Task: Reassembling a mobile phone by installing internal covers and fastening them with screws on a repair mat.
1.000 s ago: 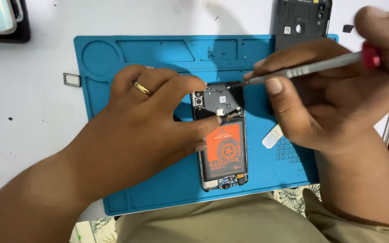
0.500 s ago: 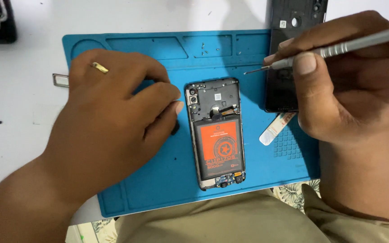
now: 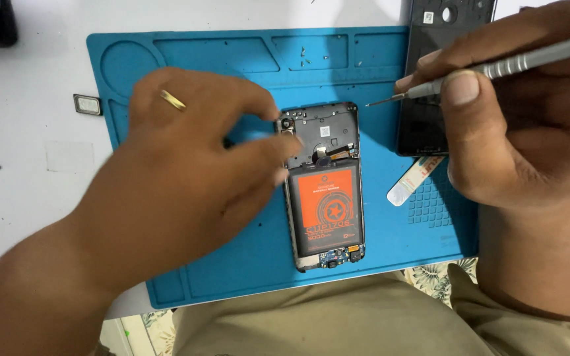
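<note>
A thin screwdriver (image 3: 496, 66) is pinched in the right hand (image 3: 516, 125); its handle is cut off. The phone (image 3: 324, 184) is partly hidden by the blurry, spread left hand (image 3: 192, 178).

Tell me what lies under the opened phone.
The opened phone lies flat on the blue repair mat, which rests on a white table. The left hand covers the mat beside the phone's left edge.

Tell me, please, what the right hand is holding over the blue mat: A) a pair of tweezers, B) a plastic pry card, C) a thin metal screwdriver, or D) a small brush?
C: the right hand pinches a thin metal screwdriver whose fine tip points toward the opened phone lying on the blue mat.
</note>
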